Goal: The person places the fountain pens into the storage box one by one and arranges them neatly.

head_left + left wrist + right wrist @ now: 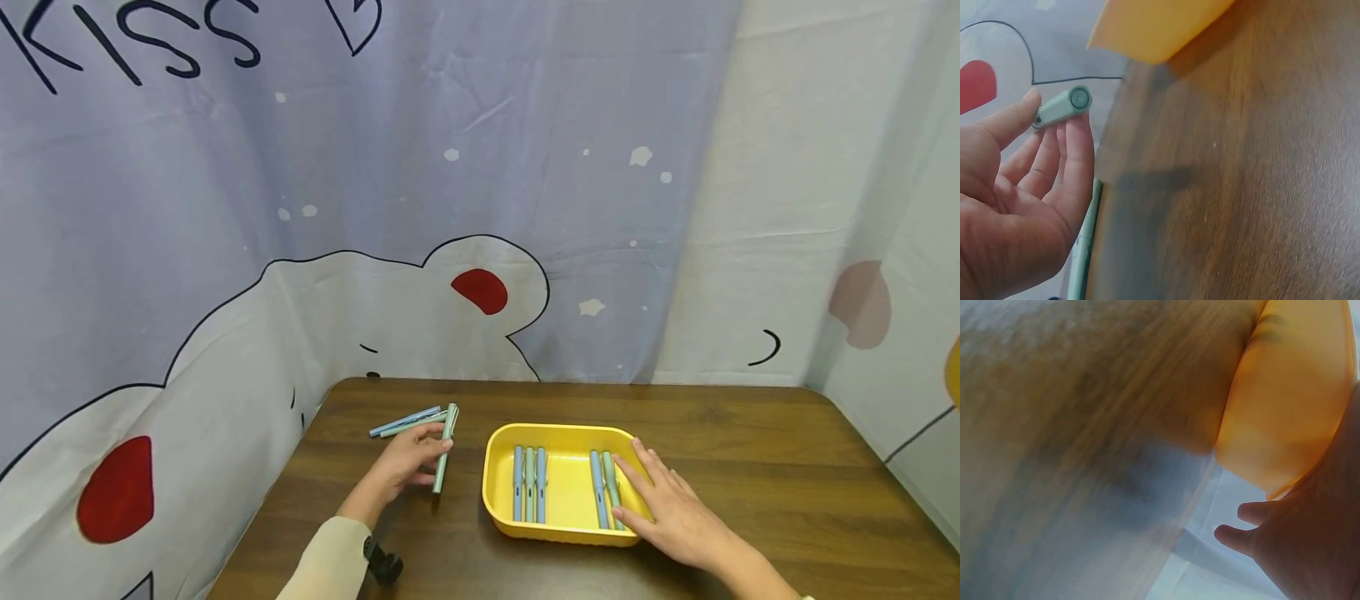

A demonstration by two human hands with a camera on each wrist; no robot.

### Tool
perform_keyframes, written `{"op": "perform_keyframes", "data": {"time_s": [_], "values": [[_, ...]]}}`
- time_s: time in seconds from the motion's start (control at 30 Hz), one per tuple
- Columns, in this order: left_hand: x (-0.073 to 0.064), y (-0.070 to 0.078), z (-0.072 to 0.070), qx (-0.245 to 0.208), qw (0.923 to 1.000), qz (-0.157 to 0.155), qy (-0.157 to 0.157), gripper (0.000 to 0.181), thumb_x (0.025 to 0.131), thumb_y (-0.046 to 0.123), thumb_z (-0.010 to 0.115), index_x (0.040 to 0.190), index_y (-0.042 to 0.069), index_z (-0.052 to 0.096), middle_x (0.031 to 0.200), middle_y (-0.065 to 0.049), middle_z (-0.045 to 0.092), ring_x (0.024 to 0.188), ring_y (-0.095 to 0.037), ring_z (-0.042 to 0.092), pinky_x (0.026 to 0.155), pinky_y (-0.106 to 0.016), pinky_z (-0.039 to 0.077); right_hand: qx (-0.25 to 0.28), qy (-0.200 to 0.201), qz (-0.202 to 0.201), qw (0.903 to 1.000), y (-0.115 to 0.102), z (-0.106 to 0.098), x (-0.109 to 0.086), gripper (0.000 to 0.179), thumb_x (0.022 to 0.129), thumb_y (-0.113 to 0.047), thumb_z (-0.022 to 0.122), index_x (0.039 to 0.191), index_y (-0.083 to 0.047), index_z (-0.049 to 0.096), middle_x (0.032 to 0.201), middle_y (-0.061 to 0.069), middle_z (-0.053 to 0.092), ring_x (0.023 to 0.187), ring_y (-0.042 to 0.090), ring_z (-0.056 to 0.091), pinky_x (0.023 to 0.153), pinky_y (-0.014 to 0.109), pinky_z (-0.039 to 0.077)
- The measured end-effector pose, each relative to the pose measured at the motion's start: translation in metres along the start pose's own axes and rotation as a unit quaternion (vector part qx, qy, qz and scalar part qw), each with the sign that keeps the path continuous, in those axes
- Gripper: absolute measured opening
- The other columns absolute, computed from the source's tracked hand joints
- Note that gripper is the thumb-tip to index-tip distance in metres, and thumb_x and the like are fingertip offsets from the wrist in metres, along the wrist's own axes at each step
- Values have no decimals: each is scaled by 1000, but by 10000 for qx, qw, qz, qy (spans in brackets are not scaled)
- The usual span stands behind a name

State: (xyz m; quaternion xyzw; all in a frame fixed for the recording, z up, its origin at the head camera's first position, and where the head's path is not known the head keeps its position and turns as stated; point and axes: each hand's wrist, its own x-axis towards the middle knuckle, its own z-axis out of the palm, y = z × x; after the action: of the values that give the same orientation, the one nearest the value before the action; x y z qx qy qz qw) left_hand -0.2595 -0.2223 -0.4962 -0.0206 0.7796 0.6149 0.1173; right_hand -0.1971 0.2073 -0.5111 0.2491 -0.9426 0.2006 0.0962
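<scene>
My left hand (408,460) pinches a light green pen (446,450) between thumb and fingers, above the table left of the tray. In the left wrist view, the pen (1063,107) shows its round end to the camera. My right hand (675,508) lies over the right rim of a yellow tray (558,533), fingers spread and fairly straight. Its thumb and one fingertip reach inside, close to a green pen (612,490); whether they touch it I cannot tell. Beside that pen lies a blue one (598,490). Two blue pens (517,483) flank a green pen (530,485) at the tray's left.
Behind my left hand, a blue pen (405,421) and a green pen (412,425) lie on the wooden table (750,450). A printed curtain (585,208) hangs along the table's back edge. A black strap device (384,562) sits at my left wrist.
</scene>
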Motion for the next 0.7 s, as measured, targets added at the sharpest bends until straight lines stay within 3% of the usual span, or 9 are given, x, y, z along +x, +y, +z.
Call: {"op": "perform_keyframes", "data": {"time_s": [0.2, 0.7], "values": [[-6, 2, 3, -373, 9992, -37, -162, 63, 95, 32, 72, 148, 6, 49, 128, -25, 63, 94, -24, 64, 77, -45, 61, -18, 17, -25, 10000, 0, 0, -1, 73, 97, -52, 62, 155, -13, 43, 164, 22, 24, 143, 50, 35, 105, 71, 36], [-14, 16, 23, -735, 9960, 88, -499, 61, 95, 24, 72, 147, 5, 45, 125, -28, 60, 89, -23, 62, 75, -47, 62, -4, -4, 3, 10000, 1, 0, 0, 73, 97, -54, 62, 155, -13, 43, 165, 21, 24, 143, 50, 34, 105, 71, 35]]}}
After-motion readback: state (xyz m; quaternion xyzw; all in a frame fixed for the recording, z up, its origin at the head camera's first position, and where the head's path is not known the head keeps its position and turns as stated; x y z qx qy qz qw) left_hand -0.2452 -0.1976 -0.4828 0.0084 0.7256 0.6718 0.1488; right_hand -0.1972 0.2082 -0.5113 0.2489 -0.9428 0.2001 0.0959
